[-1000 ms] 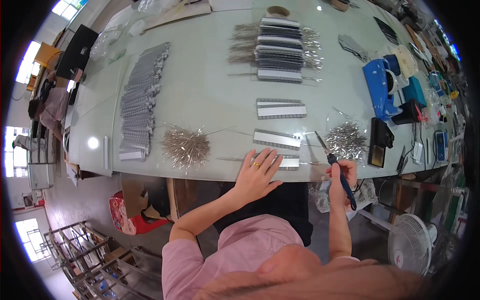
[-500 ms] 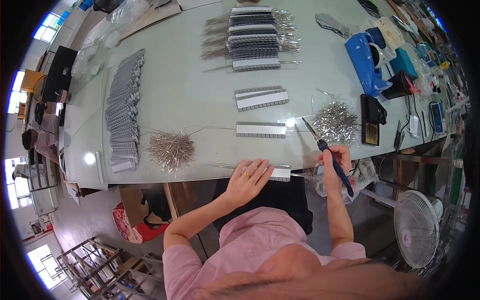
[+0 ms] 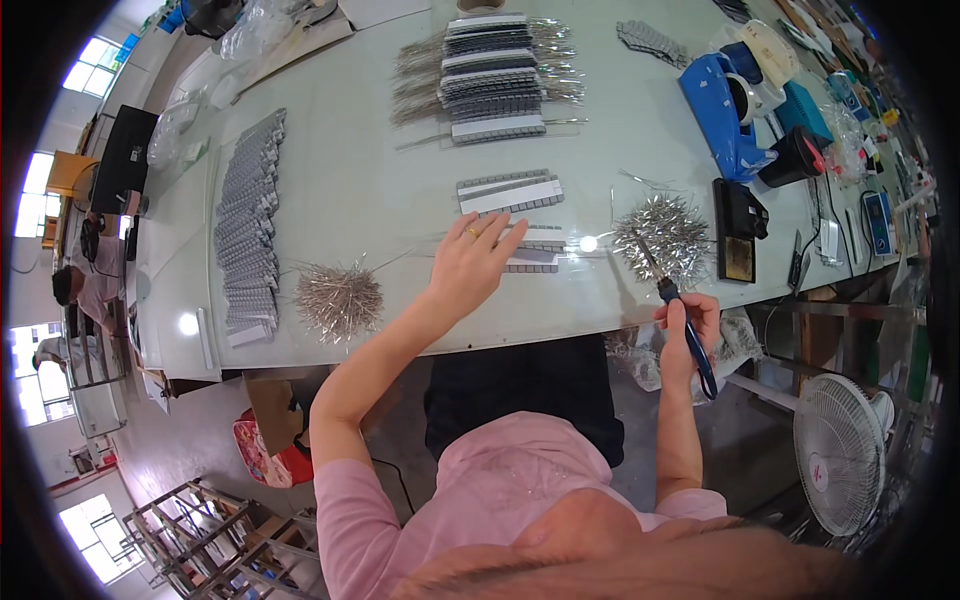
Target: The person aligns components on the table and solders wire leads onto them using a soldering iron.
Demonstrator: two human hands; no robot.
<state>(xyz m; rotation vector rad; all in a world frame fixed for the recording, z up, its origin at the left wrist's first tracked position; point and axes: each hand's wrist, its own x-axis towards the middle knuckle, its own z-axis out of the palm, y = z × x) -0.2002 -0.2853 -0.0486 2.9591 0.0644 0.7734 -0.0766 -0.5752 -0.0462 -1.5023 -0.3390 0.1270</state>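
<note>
My left hand (image 3: pixel 470 258) reaches over the middle of the table, its fingers gripping a grey segmented strip (image 3: pixel 543 232) with a white top. Thin wires stick out at the strip's ends, and my fingers hide its left part. Just nearer lies a second such strip (image 3: pixel 533 267), partly under the hand. Farther back, two more overlapping strips (image 3: pixel 510 190) rest together. In my right hand (image 3: pixel 690 325) is a soldering iron (image 3: pixel 690 340) with a dark blue handle. Its tip points away from me, over the near side of a bundle of silvery wire leads (image 3: pixel 668 235).
Wired strips form a stack (image 3: pixel 490 85) at the back. Bare grey strips (image 3: pixel 247 230) line the left, near another wire bundle (image 3: pixel 340 300). On the right are a soldering stand (image 3: pixel 740 235), a blue tape dispenser (image 3: pixel 722 115) and a dark cup (image 3: pixel 797 157). A fan (image 3: pixel 840 455) stands below.
My left hand has moved away from the table's near edge to the middle, taking the wired strip with it. My right hand has shifted slightly right, still holding the soldering iron.
</note>
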